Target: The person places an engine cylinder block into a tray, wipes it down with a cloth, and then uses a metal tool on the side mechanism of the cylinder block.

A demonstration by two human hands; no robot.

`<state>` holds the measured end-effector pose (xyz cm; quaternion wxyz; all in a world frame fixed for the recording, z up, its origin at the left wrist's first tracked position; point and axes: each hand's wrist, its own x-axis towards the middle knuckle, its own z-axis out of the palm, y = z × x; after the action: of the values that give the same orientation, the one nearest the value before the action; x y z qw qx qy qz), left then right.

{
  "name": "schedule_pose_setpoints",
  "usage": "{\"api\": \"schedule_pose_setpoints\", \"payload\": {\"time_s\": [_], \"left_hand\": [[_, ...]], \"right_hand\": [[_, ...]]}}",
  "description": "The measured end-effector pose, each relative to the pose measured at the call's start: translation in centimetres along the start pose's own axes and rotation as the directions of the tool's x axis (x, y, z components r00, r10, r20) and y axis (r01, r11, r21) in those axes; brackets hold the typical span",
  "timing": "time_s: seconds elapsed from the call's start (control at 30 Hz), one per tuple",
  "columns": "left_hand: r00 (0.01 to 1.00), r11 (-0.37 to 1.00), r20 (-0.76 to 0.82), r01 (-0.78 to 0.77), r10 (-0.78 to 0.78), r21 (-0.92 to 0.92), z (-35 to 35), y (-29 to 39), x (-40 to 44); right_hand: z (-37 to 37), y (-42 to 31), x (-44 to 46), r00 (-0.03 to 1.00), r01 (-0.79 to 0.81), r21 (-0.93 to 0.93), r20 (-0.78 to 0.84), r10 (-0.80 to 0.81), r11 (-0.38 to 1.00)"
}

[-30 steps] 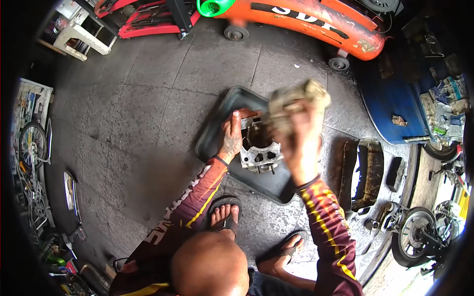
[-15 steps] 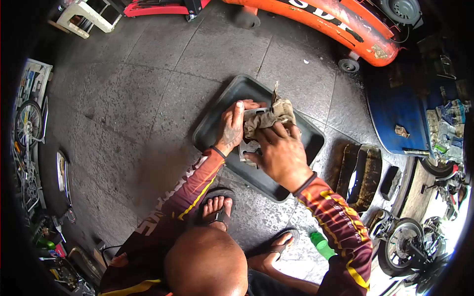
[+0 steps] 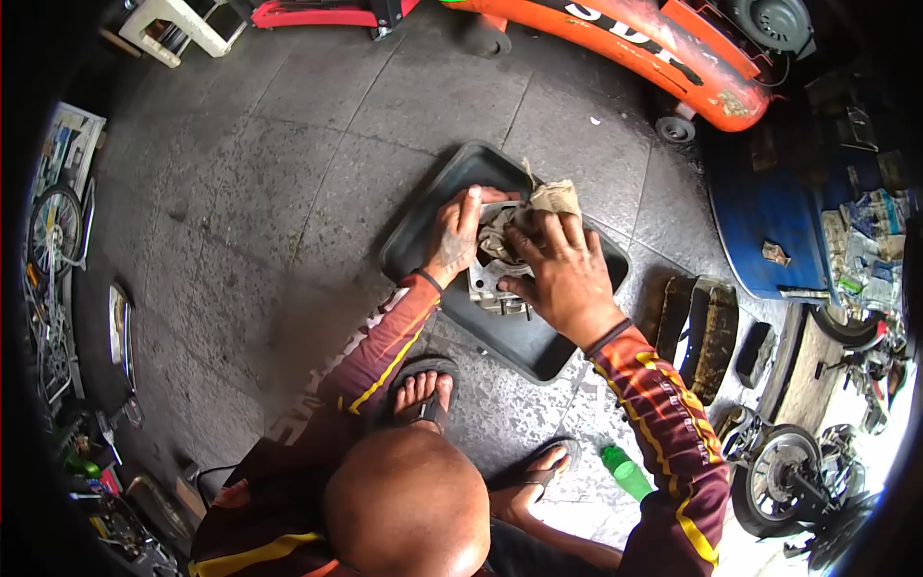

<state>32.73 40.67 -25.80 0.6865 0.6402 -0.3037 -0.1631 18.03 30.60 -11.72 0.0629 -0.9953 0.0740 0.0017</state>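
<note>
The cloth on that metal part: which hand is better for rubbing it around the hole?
Probably the right hand: it is on the cloth, right over the opening. The left hand lies against the metal part's side, so it seems better placed for steadying.

Rag (image 3: 556, 196) on block (image 3: 486, 281) — tray (image 3: 514, 348) beneath

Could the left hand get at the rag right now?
Probably yes: the left hand rests against the metal block beside the rag, with nothing visibly between them, though the right hand partly covers the rag.
</note>
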Motion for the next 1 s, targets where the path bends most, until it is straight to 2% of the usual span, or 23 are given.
{"api": "schedule_pose_setpoints", "payload": {"time_s": [0.07, 0.13, 0.17, 0.27, 0.3, 0.4, 0.43, 0.47, 0.53, 0.57, 0.6, 0.67, 0.7, 0.73, 0.8, 0.83, 0.87, 0.93, 0.97, 1.0], "left_hand": [[1.0, 1.0, -0.002, 0.024, -0.024, -0.019, -0.2, -0.6, -0.1], [0.997, 0.997, 0.002, 0.071, -0.072, 0.027, -0.2, -1.2, -0.2], [0.999, 0.998, -0.021, 0.046, -0.045, 0.037, -0.1, -1.4, -0.2], [0.989, 0.978, -0.01, 0.148, -0.148, 0.146, -0.3, 1.1, -0.2], [0.99, 0.982, -0.029, 0.144, -0.141, 0.125, -0.2, 0.8, -0.3], [0.998, 0.994, -0.007, 0.062, -0.061, 0.087, -0.1, 0.2, 0.0], [0.997, 0.991, -0.013, 0.082, -0.081, 0.101, -0.2, 0.6, 0.0], [0.997, 0.992, -0.015, 0.081, -0.08, 0.101, -0.2, 0.9, -0.1], [0.996, 0.967, -0.042, 0.081, -0.073, 0.242, -0.3, 2.3, 0.0], [0.999, 0.958, -0.038, 0.02, -0.009, 0.287, -0.3, 2.6, 0.1], [0.999, 0.958, -0.041, 0.02, -0.009, 0.285, -0.3, 3.0, 0.1], [0.999, 0.948, -0.034, 0.025, -0.015, 0.318, -0.3, 3.3, 0.0], [0.999, 0.945, -0.044, 0.019, -0.005, 0.327, -0.3, 3.1, 0.1], [0.999, 0.946, -0.052, 0.03, -0.014, 0.323, -0.4, 2.9, -0.1], [0.998, 0.955, -0.039, 0.065, -0.057, 0.29, -0.2, 2.9, 0.1], [0.996, 0.958, -0.042, 0.082, -0.073, 0.276, -0.1, 2.6, 0.2], [0.997, 0.959, -0.038, 0.075, -0.067, 0.274, 0.0, 2.6, 0.4], [1.0, 0.954, -0.015, 0.0, 0.005, 0.3, -0.3, 2.8, 0.2], [0.999, 0.953, -0.034, 0.046, -0.037, 0.3, -0.3, 2.7, 0.0], [0.999, 0.955, -0.029, 0.049, -0.042, 0.294, -0.1, 2.9, -0.1]], "right_hand": [[0.2, 0.2, 0.1, 1.0, 0.003, -0.015, 0.029, -0.003, 1.0], [0.2, 0.4, 0.8, 0.995, 0.045, -0.102, 0.088, -0.036, 0.994], [0.7, 0.9, 1.2, 0.994, 0.094, -0.151, 0.066, -0.085, 0.984], [1.5, 1.1, 2.2, 0.987, 0.088, -0.103, 0.144, -0.073, 0.991], [1.4, 1.3, 2.8, 0.969, 0.089, -0.07, 0.238, -0.07, 0.994], [1.4, 2.0, 3.1, 0.965, 0.151, -0.033, 0.221, -0.14, 0.988], [0.9, 2.0, 3.3, 0.947, 0.18, -0.106, 0.286, -0.143, 0.978], [0.5, 1.8, 3.8, 0.947, 0.182, -0.107, 0.286, -0.145, 0.977], [-0.1, 1.5, 5.1, 0.853, 0.187, -0.238, 0.52, -0.038, 0.953], [-0.6, 1.4, 5.2, 0.878, 0.172, -0.236, 0.477, -0.04, 0.957], [-1.0, 1.2, 5.3, 0.878, 0.174, -0.237, 0.478, -0.041, 0.956], [-2.2, 0.6, 5.6, 0.831, 0.17, -0.276, 0.556, 0.013, 0.946], [-2.9, 0.7, 5.1, 0.871, 0.249, -0.275, 0.483, -0.09, 0.929], [-3.3, 0.5, 5.0, 0.865, 0.257, -0.272, 0.492, -0.095, 0.927], [-4.3, 0.1, 4.7, 0.829, 0.197, -0.2, 0.556, -0.054, 0.96], [-3.7, 0.0, 4.7, 0.881, 0.215, -0.197, 0.463, -0.103, 0.957], [-3.6, -0.1, 5.4, 0.841, 0.199, -0.193, 0.536, -0.067, 0.961], [-4.8, -0.6, 6.9, 0.81, 0.12, -0.129, 0.586, -0.022, 0.984], [-4.0, -0.7, 7.2, 0.804, 0.115, -0.121, 0.595, -0.021, 0.986], [-3.2, -0.8, 7.6, 0.764, 0.032, -0.116, 0.643, 0.05, 0.993]]}}
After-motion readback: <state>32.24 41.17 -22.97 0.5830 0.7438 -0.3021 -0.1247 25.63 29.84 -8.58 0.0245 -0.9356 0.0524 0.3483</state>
